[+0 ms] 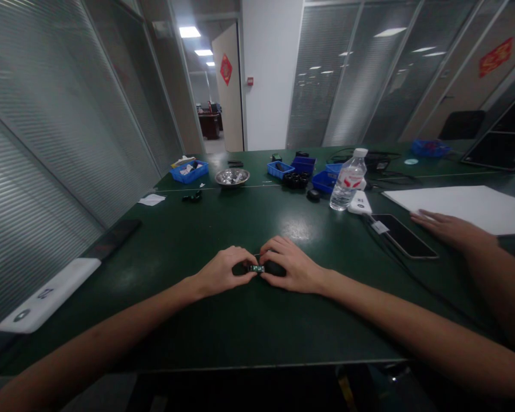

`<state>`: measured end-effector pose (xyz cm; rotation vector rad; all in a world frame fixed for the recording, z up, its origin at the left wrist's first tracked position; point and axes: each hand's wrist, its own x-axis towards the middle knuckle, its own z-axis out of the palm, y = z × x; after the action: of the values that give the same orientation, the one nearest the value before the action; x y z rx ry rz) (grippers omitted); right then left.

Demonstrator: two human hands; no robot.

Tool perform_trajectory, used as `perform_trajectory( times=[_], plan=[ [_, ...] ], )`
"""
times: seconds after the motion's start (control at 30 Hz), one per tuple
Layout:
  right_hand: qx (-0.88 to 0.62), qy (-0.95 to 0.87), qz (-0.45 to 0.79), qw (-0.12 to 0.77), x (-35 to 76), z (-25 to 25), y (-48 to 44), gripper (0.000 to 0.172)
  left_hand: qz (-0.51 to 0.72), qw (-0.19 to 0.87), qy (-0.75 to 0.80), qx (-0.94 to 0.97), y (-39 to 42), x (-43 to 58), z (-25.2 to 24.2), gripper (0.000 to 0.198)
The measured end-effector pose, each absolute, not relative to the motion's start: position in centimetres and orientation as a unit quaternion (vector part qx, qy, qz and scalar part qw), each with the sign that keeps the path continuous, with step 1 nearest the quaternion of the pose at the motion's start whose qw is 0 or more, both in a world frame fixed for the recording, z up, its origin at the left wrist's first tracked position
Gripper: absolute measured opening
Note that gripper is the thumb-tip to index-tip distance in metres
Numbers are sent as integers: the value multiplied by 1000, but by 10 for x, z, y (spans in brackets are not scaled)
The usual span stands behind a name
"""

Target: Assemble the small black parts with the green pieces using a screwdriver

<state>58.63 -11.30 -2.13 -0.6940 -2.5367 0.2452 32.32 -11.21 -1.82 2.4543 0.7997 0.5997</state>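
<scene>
Just above the green table (189,240), a small circuit board (256,268) with green and silvery parts is pinched between my two hands. My left hand (225,270) grips its left end with thumb and fingers. From the other side, my right hand (289,266) closes thumb and fingers on its right end. A thin wire-like line shows between the upper fingertips, too fine to make out. The fingers cover part of the board's edges.
Behind my hands are a metal bowl (232,177), a blue tray (189,171) and black parts (193,196). To the right stand a water bottle (349,180) and a phone (403,235). Another person's hand (455,229) rests by a white sheet (459,205). A white power bank (49,294) lies left.
</scene>
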Motion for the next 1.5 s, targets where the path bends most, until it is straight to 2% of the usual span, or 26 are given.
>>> perform_trajectory(
  times=[0.23, 0.43, 0.67, 1.0, 1.17, 1.4, 1.5],
  plan=[
    [-257, -929, 109, 245, 587, -21, -113, 21, 224, 297, 290, 882, -114, 322, -14, 25],
    [-259, -923, 102, 265, 582, -22, -114, 17, 224, 380, 362, 821, -118, 330, -11, 30],
    [-285, -911, 70, 290, 578, -26, -119, 20, 252, 417, 393, 780, -120, 335, -22, 30],
    [-252, -910, 21, 328, 573, -20, -128, 20, 289, 319, 339, 837, -128, 335, -14, 18],
    [-190, -905, -25, 380, 576, -21, -130, 17, 360, 180, 208, 892, -126, 331, -22, 20],
    [-92, -901, -67, 420, 580, -24, -131, 29, 425, -2, 52, 904, -124, 323, -30, 31],
    [-33, -901, -103, 420, 581, -24, -133, 34, 389, -12, 2, 921, -124, 315, -29, 26]
  ],
)
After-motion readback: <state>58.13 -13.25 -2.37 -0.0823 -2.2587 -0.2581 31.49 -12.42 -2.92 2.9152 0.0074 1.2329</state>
